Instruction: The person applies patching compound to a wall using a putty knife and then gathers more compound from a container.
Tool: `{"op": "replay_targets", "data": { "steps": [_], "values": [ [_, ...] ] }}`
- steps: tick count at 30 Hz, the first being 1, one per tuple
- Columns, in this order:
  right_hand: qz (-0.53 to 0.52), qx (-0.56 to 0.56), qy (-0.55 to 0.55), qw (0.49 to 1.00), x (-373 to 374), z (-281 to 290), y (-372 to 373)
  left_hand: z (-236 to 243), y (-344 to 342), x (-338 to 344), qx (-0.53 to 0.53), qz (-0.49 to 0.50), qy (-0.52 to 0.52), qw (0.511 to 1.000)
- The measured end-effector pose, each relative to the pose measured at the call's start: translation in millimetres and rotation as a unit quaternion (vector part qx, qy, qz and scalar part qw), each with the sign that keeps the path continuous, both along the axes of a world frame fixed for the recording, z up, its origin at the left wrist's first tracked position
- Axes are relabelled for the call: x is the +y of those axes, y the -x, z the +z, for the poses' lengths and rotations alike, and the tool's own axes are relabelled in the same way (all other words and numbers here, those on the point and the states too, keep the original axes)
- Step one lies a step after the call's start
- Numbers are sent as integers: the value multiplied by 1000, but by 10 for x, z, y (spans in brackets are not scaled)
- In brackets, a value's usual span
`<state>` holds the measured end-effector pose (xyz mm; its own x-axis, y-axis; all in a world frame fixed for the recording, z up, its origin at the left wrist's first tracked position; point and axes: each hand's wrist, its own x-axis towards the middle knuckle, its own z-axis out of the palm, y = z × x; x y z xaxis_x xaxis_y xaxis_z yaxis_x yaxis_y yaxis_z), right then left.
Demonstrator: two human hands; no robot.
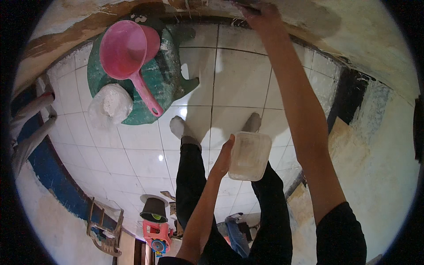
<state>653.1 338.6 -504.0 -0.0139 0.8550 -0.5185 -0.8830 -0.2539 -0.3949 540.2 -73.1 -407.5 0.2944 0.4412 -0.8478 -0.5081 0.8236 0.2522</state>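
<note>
My left hand (224, 157) is closed on the side of a whitish rectangular plastic tub (250, 155), held in front of my legs. Pale residue coats the tub's inside, and no deep fill shows in it. Stretched far forward, my right hand (265, 17) is closed round a dark, thin, flat tool (246, 8) up at the wall (309, 13). The tool's exact kind is hard to make out, as its end runs to the picture's edge. Damp-looking brown patches and whitish smears mark the wall around that hand.
A green plastic stool (163, 95), dusted white, stands front left. It carries a pink long-handled dipper (121, 48) and a clear bag of white powder (112, 104). White tiles (238, 79) cover the floor. Behind are a wooden chair (106, 229), a dark bucket (153, 207) and a red plastic toy (157, 234).
</note>
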Motion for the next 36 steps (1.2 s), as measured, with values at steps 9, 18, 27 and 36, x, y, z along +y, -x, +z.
{"op": "replay_targets", "data": {
  "steps": [9,18,27,36],
  "values": [
    [56,22,-13,998,-937,1154,395,-48,185,-29,3,-17,-8,1000],
    [16,65,-7,998,-137,80,731,42,174,67,50,-69,-41,995],
    [35,93,-137,986,-870,1933,480,-52,191,-63,36,-65,-30,997],
    [-27,-62,63,996,-1261,341,-447,12,134,8,-27,-37,11,999]
  ]
}}
